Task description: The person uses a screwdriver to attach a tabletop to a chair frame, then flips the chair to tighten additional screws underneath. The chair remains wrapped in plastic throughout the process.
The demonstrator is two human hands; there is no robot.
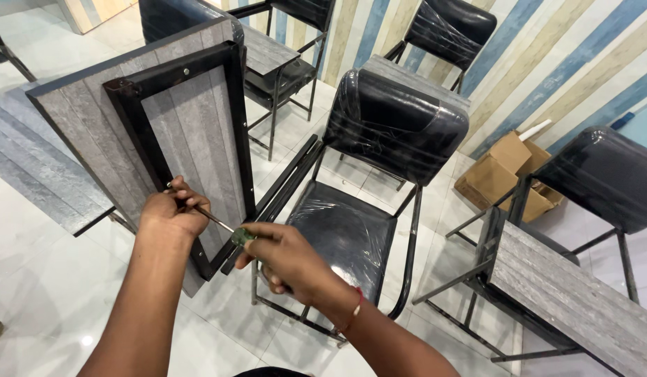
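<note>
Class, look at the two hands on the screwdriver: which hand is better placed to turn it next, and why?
The right hand: it grips the screwdriver by its green handle. The left hand only steadies the shaft at the black frame.

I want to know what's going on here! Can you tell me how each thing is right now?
Left hand: pinching the screwdriver shaft at the frame.
Right hand: gripping the green handle.
Screwdriver: held, tip at the black frame.
Grey board: tilted, underside up.
Black chair: upright, plastic-wrapped.
Cardboard box: open.
</note>
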